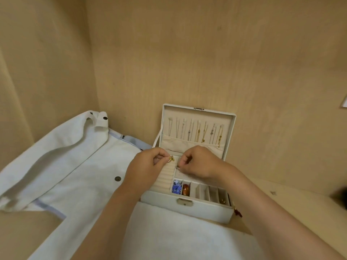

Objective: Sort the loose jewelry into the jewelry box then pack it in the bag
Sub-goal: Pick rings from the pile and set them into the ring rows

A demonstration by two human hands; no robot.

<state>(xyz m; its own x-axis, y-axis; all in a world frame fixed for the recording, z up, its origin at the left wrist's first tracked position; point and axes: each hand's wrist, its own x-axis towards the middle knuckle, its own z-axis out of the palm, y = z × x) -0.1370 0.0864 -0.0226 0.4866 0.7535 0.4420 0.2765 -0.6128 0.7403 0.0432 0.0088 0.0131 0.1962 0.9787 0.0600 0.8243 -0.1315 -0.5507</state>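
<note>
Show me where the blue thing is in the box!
In the head view, the blue piece lies in the leftmost small front compartment of the open jewelry box, right next to the amber-brown piece.

The gold piece pinched in the left hand and the silver bit held at the right hand fingertips are too small to identify. The right hand hides part of the jewelry box tray. The white bag runs off the left and bottom edges. A blurred dark shape is cut off at the right edge.
</note>
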